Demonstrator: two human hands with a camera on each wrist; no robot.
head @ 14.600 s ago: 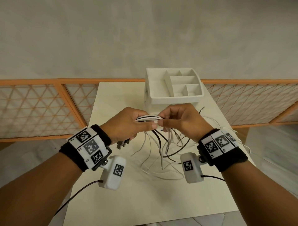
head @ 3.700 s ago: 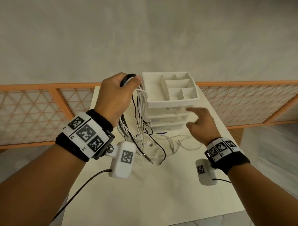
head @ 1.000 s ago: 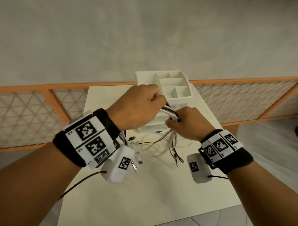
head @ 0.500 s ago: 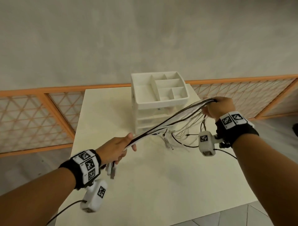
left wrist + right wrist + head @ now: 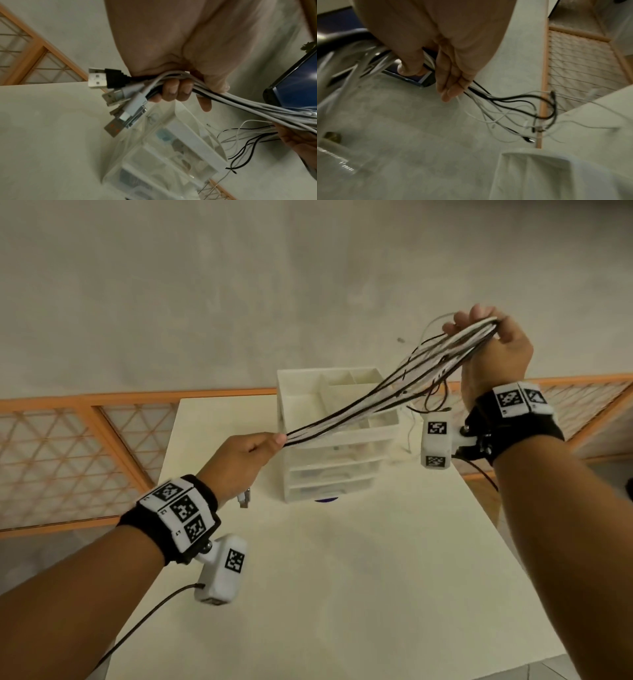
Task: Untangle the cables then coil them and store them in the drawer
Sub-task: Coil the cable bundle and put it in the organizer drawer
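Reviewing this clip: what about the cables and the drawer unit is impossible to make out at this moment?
- Cable count: the cables overlap in every view.
- Remaining tangles: the right wrist view is blurred and the right hand covers part of the bundle.
- Far plug types: too small and blurred in the right wrist view.
- Contents of the drawer unit: blurred behind translucent fronts.
- Left hand grip: fingers hidden in the head view.

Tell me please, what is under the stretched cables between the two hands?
Under the cables stands the white drawer unit on the table; its divided top tray looks empty. Its translucent drawers are shut and show vague shapes only; what these are cannot be told.
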